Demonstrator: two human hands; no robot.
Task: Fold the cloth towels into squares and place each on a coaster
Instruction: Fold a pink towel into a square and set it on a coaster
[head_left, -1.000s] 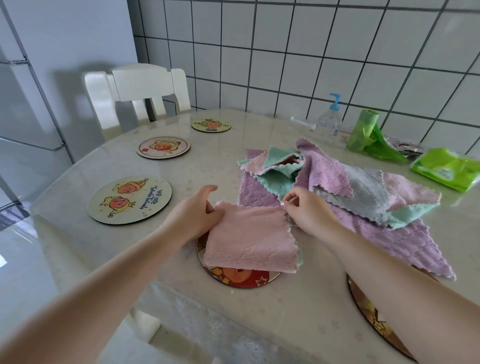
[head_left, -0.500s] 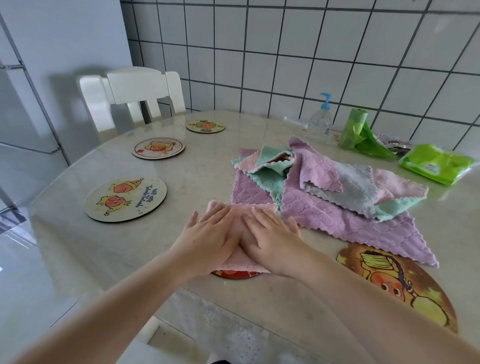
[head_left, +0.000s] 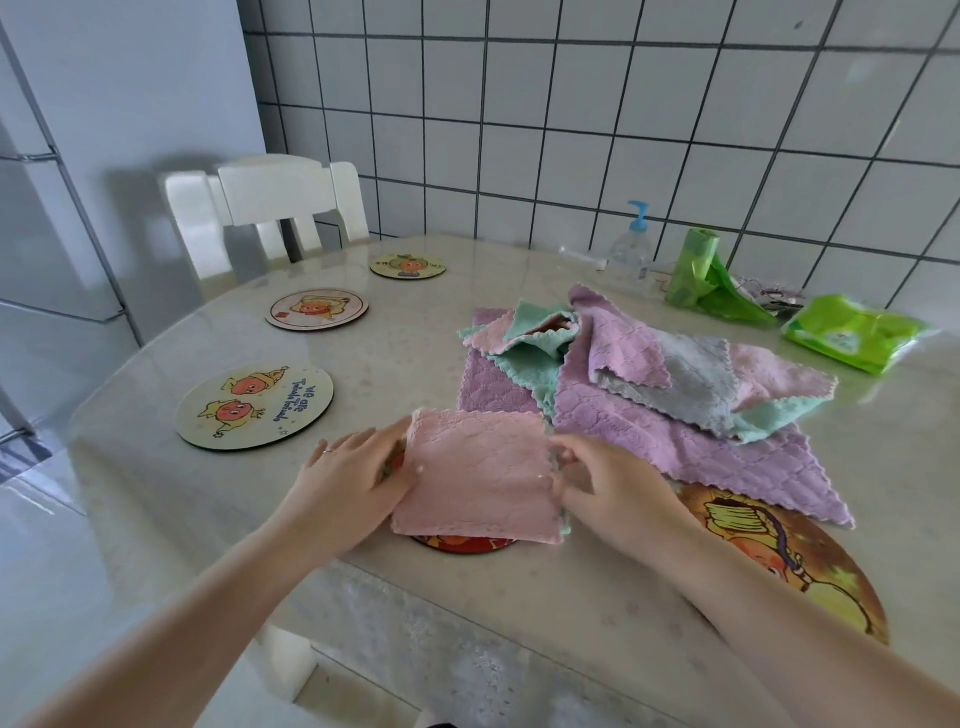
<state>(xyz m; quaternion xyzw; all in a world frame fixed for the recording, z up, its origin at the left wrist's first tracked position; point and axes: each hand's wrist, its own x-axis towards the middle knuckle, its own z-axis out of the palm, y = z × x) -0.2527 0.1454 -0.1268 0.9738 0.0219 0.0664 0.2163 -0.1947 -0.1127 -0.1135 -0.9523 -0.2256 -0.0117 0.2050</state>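
A pink towel (head_left: 478, 475), folded into a square, lies on a red coaster (head_left: 462, 544) near the table's front edge; only the coaster's front rim shows. My left hand (head_left: 353, 478) touches the towel's left edge with fingers spread. My right hand (head_left: 608, 483) pinches the towel's right edge. Behind lies a pile of unfolded towels (head_left: 649, 384) in purple, teal, grey and pink. Three bare round coasters sit to the left: a near one (head_left: 254, 405), a middle one (head_left: 317, 309) and a far one (head_left: 408, 265). A large orange coaster (head_left: 789, 561) lies at the right, partly under the purple towel.
A pump bottle (head_left: 631, 249), a green bag roll (head_left: 696, 270) and a green wipes pack (head_left: 852, 332) stand along the tiled wall. A white chair (head_left: 275, 208) stands at the table's far left. The table edge (head_left: 363, 566) runs just below the red coaster.
Both hands were pressing flat on top of the folded pink towel; now they have slid apart to its left and right edges, leaving its top uncovered.
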